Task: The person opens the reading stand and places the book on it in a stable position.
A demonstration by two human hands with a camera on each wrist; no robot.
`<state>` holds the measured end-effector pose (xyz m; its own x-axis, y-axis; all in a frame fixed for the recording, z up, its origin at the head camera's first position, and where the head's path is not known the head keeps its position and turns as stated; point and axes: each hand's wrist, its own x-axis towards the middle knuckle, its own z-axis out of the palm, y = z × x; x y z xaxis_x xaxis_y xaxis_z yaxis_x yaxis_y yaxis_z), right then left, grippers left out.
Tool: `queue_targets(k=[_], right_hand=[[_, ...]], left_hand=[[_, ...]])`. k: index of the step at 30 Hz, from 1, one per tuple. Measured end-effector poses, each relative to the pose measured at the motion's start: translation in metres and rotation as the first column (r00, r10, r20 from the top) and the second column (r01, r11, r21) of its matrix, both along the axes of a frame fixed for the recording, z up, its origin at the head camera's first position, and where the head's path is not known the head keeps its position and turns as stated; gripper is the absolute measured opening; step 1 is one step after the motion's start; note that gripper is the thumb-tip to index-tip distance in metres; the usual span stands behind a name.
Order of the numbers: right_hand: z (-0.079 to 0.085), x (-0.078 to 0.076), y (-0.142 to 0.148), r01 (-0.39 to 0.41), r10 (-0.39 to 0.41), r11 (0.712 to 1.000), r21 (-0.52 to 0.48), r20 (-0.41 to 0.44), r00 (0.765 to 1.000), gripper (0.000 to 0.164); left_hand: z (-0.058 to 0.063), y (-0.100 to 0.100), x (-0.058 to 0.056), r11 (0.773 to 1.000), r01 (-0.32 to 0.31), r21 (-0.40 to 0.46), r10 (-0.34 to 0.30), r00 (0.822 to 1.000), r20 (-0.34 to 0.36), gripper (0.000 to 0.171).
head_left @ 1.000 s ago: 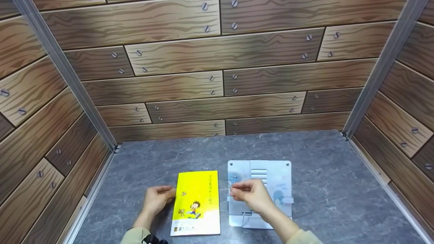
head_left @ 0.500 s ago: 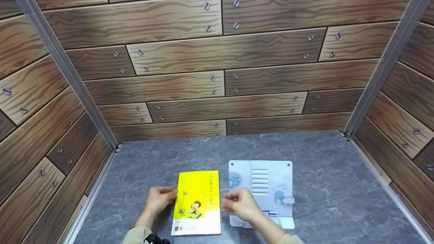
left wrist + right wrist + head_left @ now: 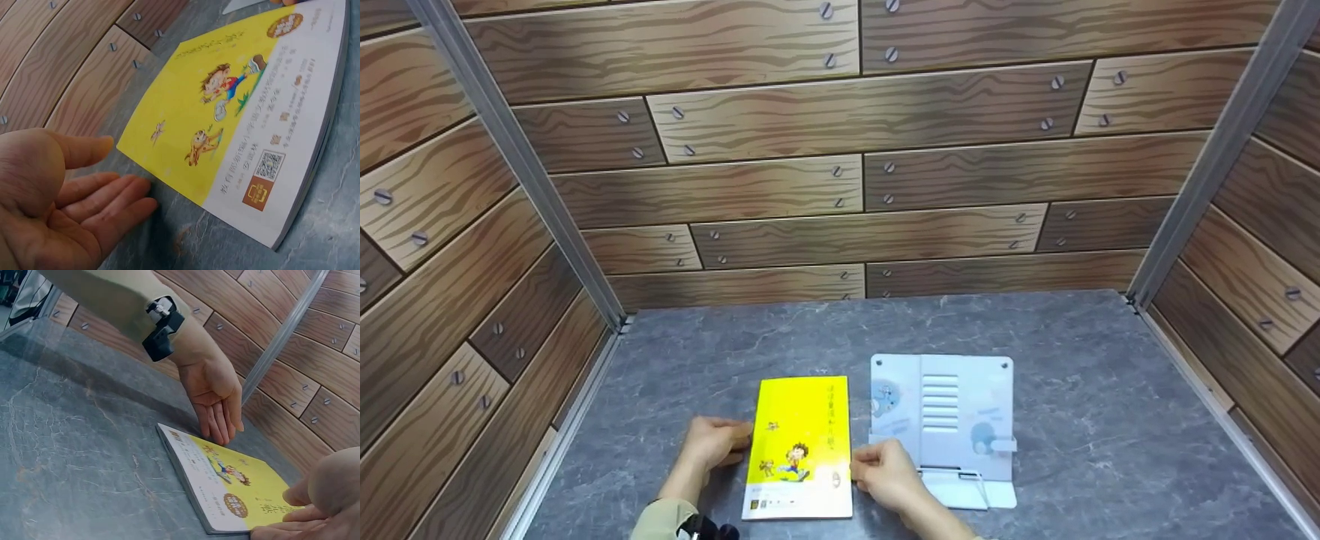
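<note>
Wood-plank walls [image 3: 855, 180] with screws and metal corner posts [image 3: 521, 169] enclose a grey marbled tabletop [image 3: 825, 337].

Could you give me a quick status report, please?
Left hand open, right hand open, flanking flat yellow paperback book. White metal book stand upright beside it.

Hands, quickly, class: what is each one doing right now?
Left hand: open, straight fingers at the left edge of the thin yellow paperback book.
Right hand: open, fingertips at the book's right edge, beside the pale blue folding book stand.

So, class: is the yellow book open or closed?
Closed: the yellow book lies flat on the grey table, front cover up, pages stacked under it.
</note>
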<state>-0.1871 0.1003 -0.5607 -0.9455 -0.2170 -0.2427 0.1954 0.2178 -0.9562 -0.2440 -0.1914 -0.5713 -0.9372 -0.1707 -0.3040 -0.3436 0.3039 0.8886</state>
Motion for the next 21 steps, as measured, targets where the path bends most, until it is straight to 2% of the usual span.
queue_targets(k=[6, 12, 21], right_hand=[[-0.003, 0.0, -0.003, 0.054, -0.054, 0.998, -0.012, 0.023, 0.998, 0.033], [-0.003, -0.001, -0.007, 0.123, -0.113, 0.99, -0.075, 0.119, 0.986, 0.04], [-0.006, 0.001, -0.011, 0.143, -0.119, 0.976, -0.162, 0.15, 0.982, 0.045]], left_hand=[[0.0, 0.003, 0.003, 0.999, 0.0, 0.039, -0.002, 0.999, 0.044, 0.032], [0.001, 0.009, 0.003, 1.0, 0.009, 0.006, -0.01, 0.999, 0.041, 0.033], [-0.001, 0.012, 0.002, 0.999, -0.017, -0.048, 0.019, 0.999, 0.047, 0.031]])
